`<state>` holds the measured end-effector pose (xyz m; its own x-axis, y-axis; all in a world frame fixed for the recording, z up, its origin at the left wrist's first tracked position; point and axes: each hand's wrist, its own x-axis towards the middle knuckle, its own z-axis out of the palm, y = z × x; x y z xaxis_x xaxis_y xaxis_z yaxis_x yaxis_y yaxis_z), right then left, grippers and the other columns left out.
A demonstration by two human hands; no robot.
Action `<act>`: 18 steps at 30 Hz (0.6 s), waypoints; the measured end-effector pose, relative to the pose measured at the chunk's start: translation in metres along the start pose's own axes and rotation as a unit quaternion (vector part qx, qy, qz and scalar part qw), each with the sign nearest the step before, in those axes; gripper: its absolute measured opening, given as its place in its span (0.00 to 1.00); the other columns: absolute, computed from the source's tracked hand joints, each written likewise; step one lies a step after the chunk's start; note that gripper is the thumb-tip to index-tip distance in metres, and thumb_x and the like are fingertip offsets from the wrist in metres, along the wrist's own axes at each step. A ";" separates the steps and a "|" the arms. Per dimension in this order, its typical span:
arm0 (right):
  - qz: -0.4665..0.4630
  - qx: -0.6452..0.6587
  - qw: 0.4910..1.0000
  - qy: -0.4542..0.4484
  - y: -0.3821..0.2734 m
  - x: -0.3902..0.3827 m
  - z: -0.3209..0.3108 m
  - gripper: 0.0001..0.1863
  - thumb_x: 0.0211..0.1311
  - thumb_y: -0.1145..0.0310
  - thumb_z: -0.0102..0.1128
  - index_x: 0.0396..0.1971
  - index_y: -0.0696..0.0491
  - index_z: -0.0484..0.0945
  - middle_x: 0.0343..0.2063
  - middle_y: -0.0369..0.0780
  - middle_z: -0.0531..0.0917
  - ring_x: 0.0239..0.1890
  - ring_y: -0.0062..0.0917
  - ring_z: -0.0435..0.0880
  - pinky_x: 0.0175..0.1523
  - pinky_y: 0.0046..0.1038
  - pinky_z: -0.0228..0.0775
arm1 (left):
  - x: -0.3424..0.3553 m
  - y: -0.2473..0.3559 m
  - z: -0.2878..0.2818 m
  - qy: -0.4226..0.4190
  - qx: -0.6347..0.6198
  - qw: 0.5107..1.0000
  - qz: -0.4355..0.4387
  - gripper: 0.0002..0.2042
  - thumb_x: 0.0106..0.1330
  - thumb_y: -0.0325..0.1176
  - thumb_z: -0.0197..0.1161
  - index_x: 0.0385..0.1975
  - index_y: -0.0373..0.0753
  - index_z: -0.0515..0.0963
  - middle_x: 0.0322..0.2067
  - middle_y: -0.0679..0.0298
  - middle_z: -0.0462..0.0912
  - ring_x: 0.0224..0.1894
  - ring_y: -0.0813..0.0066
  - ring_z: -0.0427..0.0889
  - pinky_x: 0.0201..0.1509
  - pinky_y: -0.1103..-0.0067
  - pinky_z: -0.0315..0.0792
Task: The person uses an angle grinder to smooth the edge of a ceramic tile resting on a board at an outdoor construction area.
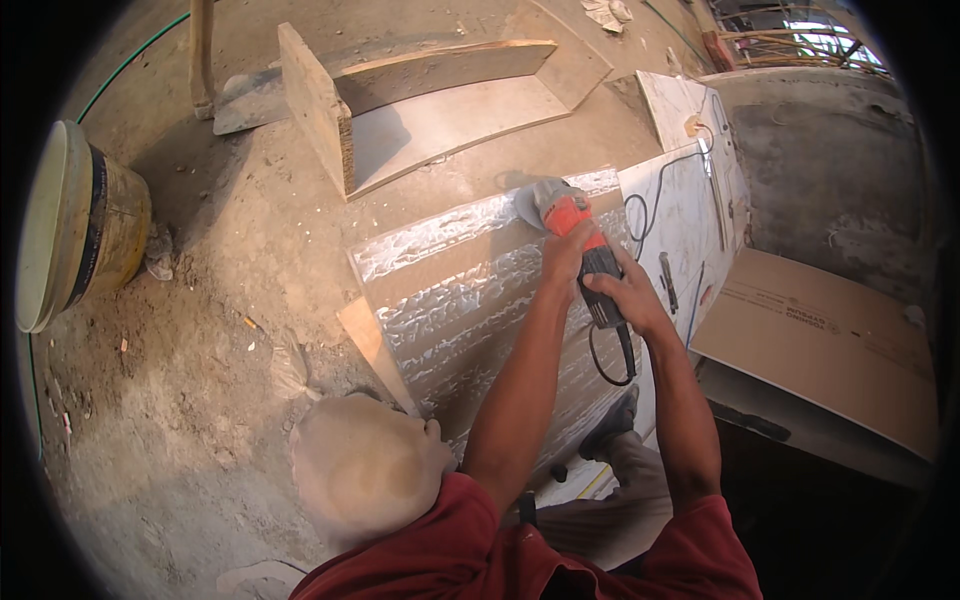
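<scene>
Dusty, rough ground (220,370) spread across the left of the scene, with a pale bucket (118,225) near the edge and wooden boards (318,110) beyond, while a brown sheet (800,335) lay on the right. Nearer the middle was a tan panel (455,256) banded with shiny, whitish, ridged streaks, beside a white slab (682,232). Over the far part of that panel was a red and black angle grinder (582,235), its disc (529,207) close to the far edge; whether it touched the panel, or was spinning, I could not tell. Handling it well, in my judgement, called for a firm two-handed grip, a light and even pressure, the disc held at one steady angle and the bare fingers well behind it. The black power cord (628,365) looped down between the forearms, so it needed to be kept clear of the disc. The left hand (566,256) was closed around the red forward body, just behind the head of the tool, and so sat nearer the disc. The right hand (632,292) was curled round the black rear section, its thumb lying across the casing; neither hand held anything else that I could see.
</scene>
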<state>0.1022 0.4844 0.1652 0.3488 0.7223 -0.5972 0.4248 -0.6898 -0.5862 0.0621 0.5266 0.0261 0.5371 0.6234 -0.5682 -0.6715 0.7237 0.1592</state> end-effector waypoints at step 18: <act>-0.005 0.001 1.000 0.001 -0.001 0.002 0.001 0.46 0.53 0.70 0.65 0.72 0.58 0.53 0.47 0.42 0.81 0.44 0.23 0.80 0.50 0.24 0.72 | -0.006 0.010 0.002 -0.013 -0.019 1.000 -0.016 0.16 0.61 0.39 0.67 0.40 0.32 0.78 0.32 0.62 0.81 0.29 0.73 0.82 0.33 0.76 0.76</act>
<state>0.1014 0.4867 0.1637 0.3458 0.7296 -0.5900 0.4263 -0.6823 -0.5939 0.0535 0.5307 0.0326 0.5709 0.6086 -0.5511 -0.6732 0.7312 0.1102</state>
